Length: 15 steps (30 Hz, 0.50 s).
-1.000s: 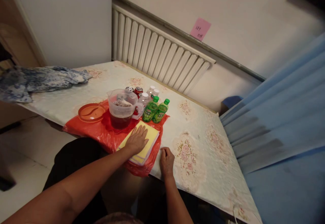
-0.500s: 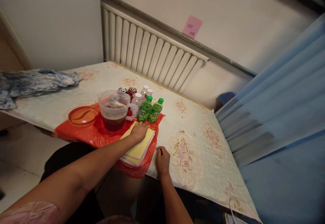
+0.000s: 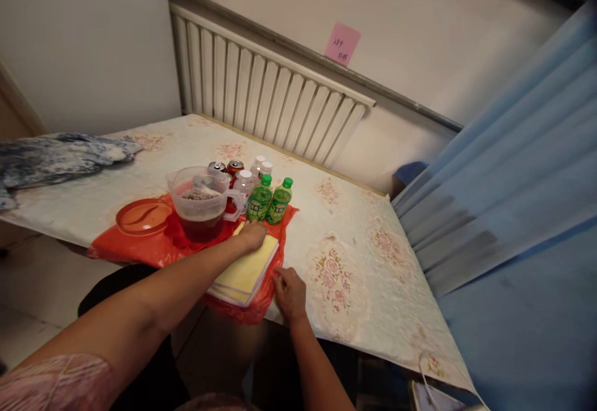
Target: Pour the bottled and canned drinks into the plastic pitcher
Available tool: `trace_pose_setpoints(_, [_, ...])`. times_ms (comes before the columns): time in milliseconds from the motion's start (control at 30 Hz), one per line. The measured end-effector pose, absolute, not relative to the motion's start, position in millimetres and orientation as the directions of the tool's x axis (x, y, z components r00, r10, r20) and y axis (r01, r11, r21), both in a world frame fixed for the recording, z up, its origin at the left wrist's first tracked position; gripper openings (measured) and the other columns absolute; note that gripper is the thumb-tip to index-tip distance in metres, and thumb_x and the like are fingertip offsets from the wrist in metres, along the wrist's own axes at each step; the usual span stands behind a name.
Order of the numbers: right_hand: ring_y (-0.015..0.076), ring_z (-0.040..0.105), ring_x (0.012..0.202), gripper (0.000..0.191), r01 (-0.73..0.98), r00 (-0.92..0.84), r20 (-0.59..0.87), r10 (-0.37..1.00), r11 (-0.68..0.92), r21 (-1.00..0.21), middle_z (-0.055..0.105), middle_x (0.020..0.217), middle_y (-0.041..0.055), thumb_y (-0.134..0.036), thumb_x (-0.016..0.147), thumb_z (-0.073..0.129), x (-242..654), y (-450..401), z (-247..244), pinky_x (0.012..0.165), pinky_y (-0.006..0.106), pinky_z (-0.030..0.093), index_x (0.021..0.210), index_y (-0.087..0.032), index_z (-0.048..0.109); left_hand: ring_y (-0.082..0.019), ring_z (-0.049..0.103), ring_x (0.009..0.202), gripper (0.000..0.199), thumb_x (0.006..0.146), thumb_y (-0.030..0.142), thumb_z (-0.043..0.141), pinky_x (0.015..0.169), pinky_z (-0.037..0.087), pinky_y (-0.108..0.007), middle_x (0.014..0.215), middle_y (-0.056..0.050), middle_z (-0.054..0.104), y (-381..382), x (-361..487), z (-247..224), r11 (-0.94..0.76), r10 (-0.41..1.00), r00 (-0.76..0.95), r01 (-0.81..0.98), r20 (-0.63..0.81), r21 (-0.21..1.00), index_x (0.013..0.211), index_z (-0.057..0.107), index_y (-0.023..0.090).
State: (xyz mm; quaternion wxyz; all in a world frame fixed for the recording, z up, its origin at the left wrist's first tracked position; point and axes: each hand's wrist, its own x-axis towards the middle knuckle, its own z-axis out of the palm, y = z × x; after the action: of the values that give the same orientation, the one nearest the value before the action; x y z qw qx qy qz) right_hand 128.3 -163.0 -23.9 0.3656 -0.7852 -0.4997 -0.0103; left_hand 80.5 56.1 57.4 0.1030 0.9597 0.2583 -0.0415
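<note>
My left hand [image 3: 254,235] lies over the far part of a folded yellow cloth [image 3: 249,268], its fingers curled down at the cloth's far edge. The cloth rests on a red plastic bag [image 3: 135,249] spread along the table's near edge. At the right side of the bag is my right hand [image 3: 291,293], fingers bent in, thumb and fingertips by the bag's rim. Whether they pinch the plastic is hidden. Just beyond my left hand stand two green-capped bottles [image 3: 278,203]. To its left is a clear measuring jug [image 3: 198,209] with brown liquid and something pale inside.
An orange lid [image 3: 144,216] lies left of the jug. White-capped bottles [image 3: 244,187] and drink cans [image 3: 234,167] stand behind it. A patterned cloth [image 3: 65,156] is at the table's far left. A radiator [image 3: 265,87] runs along the wall; a blue curtain [image 3: 504,212] hangs right.
My right hand has moved left to the bag's edge, and its fingers have shifted toward the plastic. My left hand stays on the yellow cloth. The view has turned slightly.
</note>
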Motion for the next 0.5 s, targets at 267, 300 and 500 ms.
trace_pose_setpoints(267, [0.0182,0.059,0.082,0.015,0.882,0.417,0.309,0.855,-0.298,-0.364,0.064,0.087,0.0025,-0.033,0.086,0.066,126,-162,-19,0.07,0.025,0.039,0.098,-0.024,0.068,-0.025,0.063,0.108,0.028,0.095,0.032,0.058,0.093,0.052,-0.045,0.119,-0.011,0.064,58,81,72,-0.82,0.531,0.834,0.55,-0.149,0.159,0.117,0.062,0.015])
trace_pose_setpoints(300, [0.0181,0.059,0.082,0.014,0.882,0.414,0.31,0.856,-0.293,-0.369,0.064,0.087,0.0025,-0.033,0.086,0.066,126,-162,-20,0.071,0.026,0.04,0.097,-0.024,0.068,-0.026,0.062,0.11,0.024,0.096,0.029,0.056,0.095,0.05,-0.045,0.116,-0.012,0.066,58,81,73,-0.817,0.537,0.832,0.554,-0.139,0.159,0.114,0.064,0.014])
trace_pose_setpoints(500, [0.0172,0.059,0.081,0.012,0.883,0.411,0.31,0.857,-0.289,-0.371,0.064,0.084,0.0011,-0.034,0.086,0.067,128,-161,-23,0.071,0.025,0.039,0.09,-0.023,0.065,-0.026,0.061,0.111,0.028,0.095,0.032,0.058,0.095,0.05,-0.048,0.12,-0.01,0.064,58,87,76,-0.817,0.556,0.827,0.562,-0.083,0.133,0.117,0.062,0.015])
